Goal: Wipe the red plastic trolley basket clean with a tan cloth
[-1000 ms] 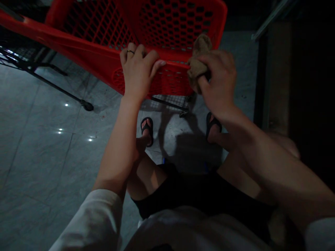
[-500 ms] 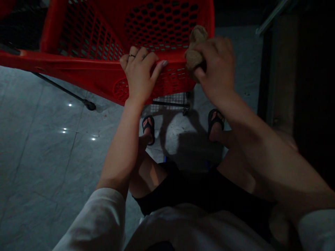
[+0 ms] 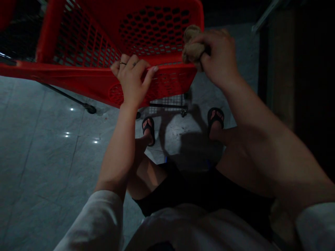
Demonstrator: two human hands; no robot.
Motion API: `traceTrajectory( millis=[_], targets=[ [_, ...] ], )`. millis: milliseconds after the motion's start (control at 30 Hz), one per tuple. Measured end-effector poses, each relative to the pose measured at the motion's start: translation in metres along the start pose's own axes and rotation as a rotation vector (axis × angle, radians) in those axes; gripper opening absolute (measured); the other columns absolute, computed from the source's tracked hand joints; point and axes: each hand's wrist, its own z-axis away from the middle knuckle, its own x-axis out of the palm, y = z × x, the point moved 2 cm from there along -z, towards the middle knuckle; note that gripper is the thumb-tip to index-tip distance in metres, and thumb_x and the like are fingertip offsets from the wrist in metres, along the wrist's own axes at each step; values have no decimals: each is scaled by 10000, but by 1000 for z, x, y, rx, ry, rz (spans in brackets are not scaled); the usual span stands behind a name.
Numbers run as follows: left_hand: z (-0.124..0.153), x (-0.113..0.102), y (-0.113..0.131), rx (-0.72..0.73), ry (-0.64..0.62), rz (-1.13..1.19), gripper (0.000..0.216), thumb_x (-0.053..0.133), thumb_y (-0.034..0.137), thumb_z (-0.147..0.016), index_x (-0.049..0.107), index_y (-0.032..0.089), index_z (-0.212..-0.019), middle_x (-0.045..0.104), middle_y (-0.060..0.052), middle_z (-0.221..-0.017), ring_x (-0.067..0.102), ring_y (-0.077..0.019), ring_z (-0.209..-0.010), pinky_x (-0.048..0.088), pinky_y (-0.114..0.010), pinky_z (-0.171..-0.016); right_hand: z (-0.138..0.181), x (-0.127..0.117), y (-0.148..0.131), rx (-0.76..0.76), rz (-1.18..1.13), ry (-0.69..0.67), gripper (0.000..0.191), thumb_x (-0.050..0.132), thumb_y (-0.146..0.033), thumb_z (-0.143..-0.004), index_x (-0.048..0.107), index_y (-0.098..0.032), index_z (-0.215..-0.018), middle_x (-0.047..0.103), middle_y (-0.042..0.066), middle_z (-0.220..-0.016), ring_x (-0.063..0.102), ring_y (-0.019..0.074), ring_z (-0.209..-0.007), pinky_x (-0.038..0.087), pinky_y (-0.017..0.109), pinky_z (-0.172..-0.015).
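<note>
A red plastic shopping cart point(image 3: 86, 79) with perforated and slotted walls stands in front of me, tilted in the view. My left hand point(image 3: 133, 78) grips its near rim, fingers over the edge and thumb lying along it. In my right hand point(image 3: 220, 54) is a bunched brown cloth point(image 3: 195, 48), closed between thumb and fingers. The cloth lies against the cart's right corner, partly over the rim. The right hand's outer fingers are hidden behind it.
Grey tiled floor point(image 3: 47, 167) spreads to the left, with small light reflections. A cart wheel point(image 3: 90, 108) rests on it. My feet in black flip-flops point(image 3: 148, 130) are below the cart. A dark brown panel point(image 3: 282, 69) stands at the right. The scene is dim.
The cart has shifted left in view, its near rim slightly lower. My left hand has gone with it, left and down. The cloth in my right hand sits nearer the rim's right corner.
</note>
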Motion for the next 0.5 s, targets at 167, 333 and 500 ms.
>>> traceTrajectory(
  millis=[167,333,500],
  targets=[
    [1,0,-5,2,-6,6,514,455,787,-1028,699,335,-1040,730,-46,-1188,428,-342,-1360,171,-541,-1219,-25,4,20,21,13,64,442,614,11,-879,775,-219,-1220,779,38,-1374,643,249,-1340,392,455,-1198],
    [1,2,-7,20,-12,6,498,446,800,-1016,689,366,-1021,760,-26,-1167,439,-336,-1380,222,-533,-1192,-28,5,23,56,9,116,468,582,2,-863,803,-291,-1154,811,-8,-1318,681,259,-1284,438,482,-1180],
    [6,-2,0,45,17,-45,511,442,777,-1044,711,342,-1029,774,-62,-1185,533,-362,-1355,321,-539,-1159,25,-1,-7,-53,37,10,518,540,-26,-833,807,-294,-1187,824,-2,-1264,702,282,-1194,506,517,-1132]
  ],
)
